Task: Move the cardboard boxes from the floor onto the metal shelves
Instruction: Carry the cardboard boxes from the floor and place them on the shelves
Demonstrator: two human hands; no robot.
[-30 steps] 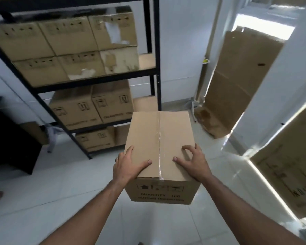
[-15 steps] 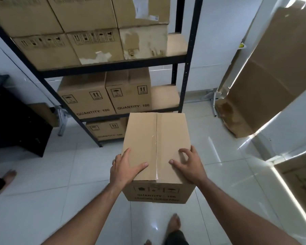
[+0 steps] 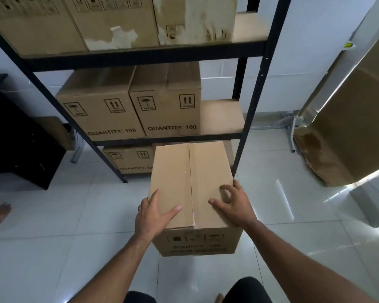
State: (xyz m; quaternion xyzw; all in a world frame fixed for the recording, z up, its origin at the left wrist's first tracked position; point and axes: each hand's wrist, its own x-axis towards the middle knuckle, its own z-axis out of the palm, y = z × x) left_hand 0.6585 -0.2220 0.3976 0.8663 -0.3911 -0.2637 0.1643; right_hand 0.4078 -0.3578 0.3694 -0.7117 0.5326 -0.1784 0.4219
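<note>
Metal shelves [image 3: 260, 88] already hold stacked cartons. I've got my left hand [image 3: 151, 217] and right hand [image 3: 234, 206] clamped on a taped cardboard box [image 3: 190, 182], off the floor, long axis pointing at the rack.

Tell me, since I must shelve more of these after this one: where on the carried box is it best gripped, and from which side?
Grip the carried box on its two long side walls near the end closest to you, coming from above. It is longer than wide, its top taped flat, so the left hand and right hand straddle the seam, thumbs on top, fingers wrapped over the side edges.
</note>
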